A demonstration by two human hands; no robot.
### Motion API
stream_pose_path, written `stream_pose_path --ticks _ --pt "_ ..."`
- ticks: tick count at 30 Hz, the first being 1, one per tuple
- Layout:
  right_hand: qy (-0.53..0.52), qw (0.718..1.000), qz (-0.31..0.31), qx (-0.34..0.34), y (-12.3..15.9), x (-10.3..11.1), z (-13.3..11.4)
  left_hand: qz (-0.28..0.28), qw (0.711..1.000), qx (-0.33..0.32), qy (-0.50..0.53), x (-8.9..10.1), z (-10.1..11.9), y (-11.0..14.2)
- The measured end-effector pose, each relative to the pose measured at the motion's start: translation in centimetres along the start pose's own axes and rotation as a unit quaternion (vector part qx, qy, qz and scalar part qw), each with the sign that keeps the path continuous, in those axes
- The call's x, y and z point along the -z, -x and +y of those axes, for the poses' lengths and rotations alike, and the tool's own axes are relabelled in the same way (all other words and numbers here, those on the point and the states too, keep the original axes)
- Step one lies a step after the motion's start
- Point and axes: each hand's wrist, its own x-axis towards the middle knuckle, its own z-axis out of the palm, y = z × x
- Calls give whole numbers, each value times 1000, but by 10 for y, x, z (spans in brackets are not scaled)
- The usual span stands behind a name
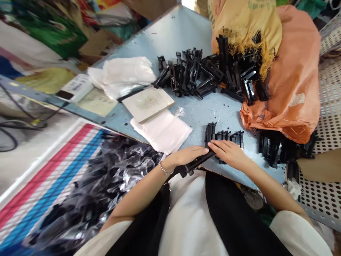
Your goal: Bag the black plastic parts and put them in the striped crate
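Observation:
My left hand (190, 155), with a beaded bracelet at its wrist, is closed around a long black plastic part (197, 163) at the table's front edge. This part lies slanted, its near end close to my body. At its far end my right hand (229, 153) has its fingers over the part; the thumb is hidden. Just beyond my fingertips stands another black plastic part (210, 131). Several similar parts (236, 136) lie in a row behind my right hand, partly covered by it.
A heap of black parts (186, 73) spills from yellow (247, 21) and orange sacks (295, 78). White plastic bags (162, 131) and a flat board (149, 102) lie left on the blue table (170, 32). Below left, a striped sack (80, 160) holds bagged black parts (106, 185).

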Motion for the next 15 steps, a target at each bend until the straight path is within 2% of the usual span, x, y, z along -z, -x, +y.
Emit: stream_pose_path --ticks 2,3,4,6,7,8,9,11,13,15 --pt "-38 999 -13 -9 -1 3 -4 -14 999 22 -28 15 -4 13" --pt "-70 997 -8 -39 -1 1 -5 19 997 32 -67 22 -10 17" --pt "-111 990 -1 -82 -2 -3 -5 95 987 30 -126 28 -18 20" --pt "-225 958 12 -179 -7 -14 -8 241 929 15 -281 40 -36 22" --pt "-295 929 19 -223 -10 -21 -12 277 895 8 -350 46 -46 21" --pt "-368 893 30 -260 -14 -28 -16 284 872 5 -399 51 -53 20" --pt "-439 850 41 -288 -19 -36 -22 273 864 7 -422 57 -59 18" --pt "-562 759 70 -321 -28 -49 -35 250 881 25 -402 70 -65 14" --pt "-650 674 88 -340 -36 -56 -46 246 911 51 -328 83 -65 10" --pt "-708 606 94 -349 -42 -59 -54 243 936 78 -242 95 -61 8"
